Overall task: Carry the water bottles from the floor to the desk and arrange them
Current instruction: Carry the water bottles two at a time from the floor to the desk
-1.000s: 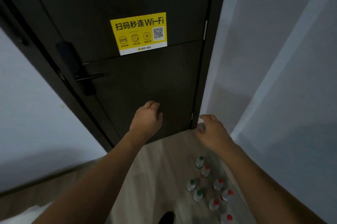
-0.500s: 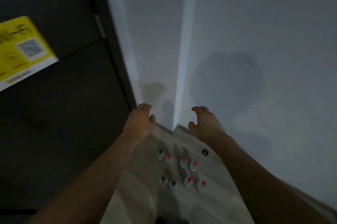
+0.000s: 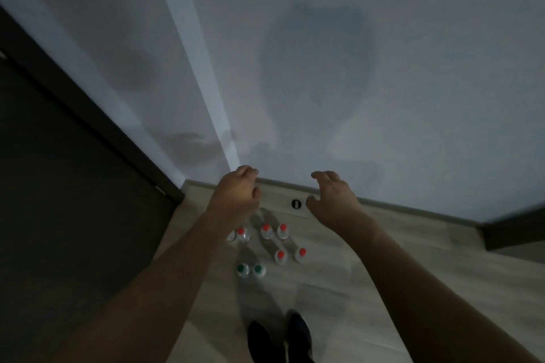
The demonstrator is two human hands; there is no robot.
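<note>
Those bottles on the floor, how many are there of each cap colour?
Red-capped bottles: 5
Green-capped bottles: 2
Bottle partly hidden behind the left arm, cap colour unseen: 1
Total: 8

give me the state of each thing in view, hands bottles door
left hand: empty, fingers loosely curled, above the bottles
right hand: empty, fingers loosely curled
red-capped bottles: upright on the floor, capped
green-capped bottles: upright, side by side, capped
door: cannot tell whether shut
</note>
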